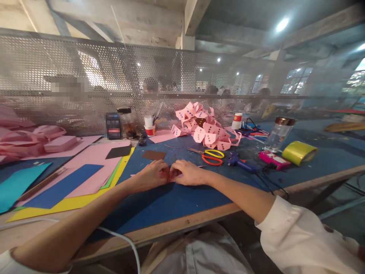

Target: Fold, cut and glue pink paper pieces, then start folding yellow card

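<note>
Over the blue table mat (176, 205), my left hand (152, 176) and my right hand (190, 172) meet with fingertips pinched together. A small piece of pink paper (171, 178) shows between them; most of it is hidden by the fingers. Just beyond my hands lie a brown paper rectangle (154, 155) and scissors (212, 156) with yellow and orange handles. A blue glue gun (242, 163) rests to the right of the scissors. Farther back is a heap of folded pink paper shapes (208, 133) marked with small dark squares.
Coloured sheets, including a blue strip (65, 186) and a teal sheet (23, 184), spread at left beside more pink paper forms (34, 140). At right stand a clear bottle (276, 137), a yellow tape roll (299, 153) and a pink box (274, 160). A perforated metal screen (165, 68) rises behind.
</note>
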Demonstrator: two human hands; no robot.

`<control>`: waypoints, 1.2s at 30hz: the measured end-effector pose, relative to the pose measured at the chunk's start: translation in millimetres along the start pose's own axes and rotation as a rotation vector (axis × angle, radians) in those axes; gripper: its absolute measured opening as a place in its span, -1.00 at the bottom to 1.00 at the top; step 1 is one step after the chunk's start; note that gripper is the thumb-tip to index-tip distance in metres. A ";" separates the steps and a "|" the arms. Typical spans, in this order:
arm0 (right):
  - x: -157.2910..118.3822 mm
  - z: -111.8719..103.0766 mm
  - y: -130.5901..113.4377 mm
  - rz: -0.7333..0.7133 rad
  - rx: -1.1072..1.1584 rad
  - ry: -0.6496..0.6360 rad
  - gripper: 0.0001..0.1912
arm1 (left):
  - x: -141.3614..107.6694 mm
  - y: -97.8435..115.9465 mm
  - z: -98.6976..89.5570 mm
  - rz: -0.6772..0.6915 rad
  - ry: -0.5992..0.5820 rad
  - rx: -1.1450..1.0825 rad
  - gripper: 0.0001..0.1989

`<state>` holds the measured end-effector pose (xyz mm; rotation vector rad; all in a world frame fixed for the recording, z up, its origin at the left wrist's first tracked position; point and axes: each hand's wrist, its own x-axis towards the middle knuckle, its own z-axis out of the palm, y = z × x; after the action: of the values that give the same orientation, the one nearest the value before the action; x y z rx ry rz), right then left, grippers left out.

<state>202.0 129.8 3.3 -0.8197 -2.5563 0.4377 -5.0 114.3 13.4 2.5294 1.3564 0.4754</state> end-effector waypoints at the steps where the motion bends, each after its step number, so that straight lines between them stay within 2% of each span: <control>1: 0.2 -0.8 0.4 0.000 0.008 -0.011 -0.87 | -0.1 -0.6 -1.2 0.004 -0.011 -0.010 -0.88; 12: -2.0 -13.5 -1.4 0.003 0.093 -0.120 -0.71 | -3.6 0.7 -32.1 0.094 -0.217 -0.132 -0.84; 24: -3.8 -22.8 -4.6 -0.019 0.166 -0.160 -0.62 | -6.1 -11.1 -41.3 0.163 -0.314 -0.169 -0.77; 29: -3.0 -17.9 -1.0 0.009 0.149 -0.052 -0.66 | -5.5 -16.6 -39.5 0.180 -0.315 -0.210 -0.73; 33: -2.7 -11.5 7.6 0.080 0.024 0.126 -0.84 | -4.9 -16.8 -37.9 0.154 -0.289 -0.233 -0.73; 36: -4.4 -8.7 14.5 0.097 -0.067 0.180 -0.95 | -4.9 -13.6 -36.1 0.124 -0.248 -0.251 -0.76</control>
<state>216.3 139.9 3.5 -0.9649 -2.3840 0.2940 -31.9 119.4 41.0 2.3801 0.9898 0.3177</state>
